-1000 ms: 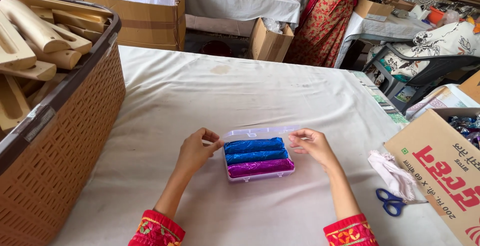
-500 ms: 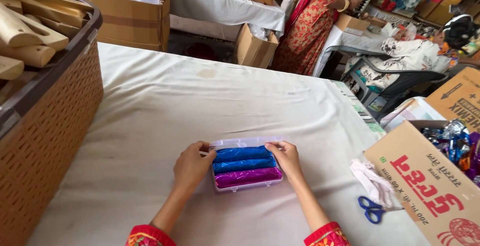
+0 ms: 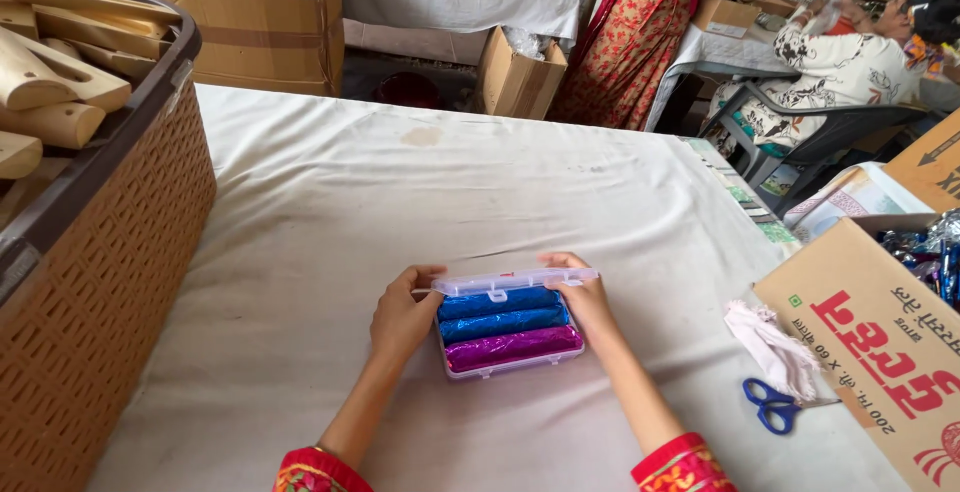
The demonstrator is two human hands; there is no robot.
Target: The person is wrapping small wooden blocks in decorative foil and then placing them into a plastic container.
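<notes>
Both hands (image 3: 403, 317) (image 3: 585, 302) now grip the half-lowered lid (image 3: 515, 281).

A white-clothed table (image 3: 420, 202) carries a clear plastic case (image 3: 510, 324), blue scissors (image 3: 768, 404), a white rag (image 3: 770, 344) and a brown basket (image 3: 110, 252).

Brown carton (image 3: 880, 352) with red print sits right; clear case (image 3: 510, 324) (three foil-wrapped rolls, apparently) lies centre.

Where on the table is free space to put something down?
Free: the white cloth beyond the clear case, and between the brown basket and left hand. Crowded: right of the right hand, with rag, scissors, cardboard box.
</notes>
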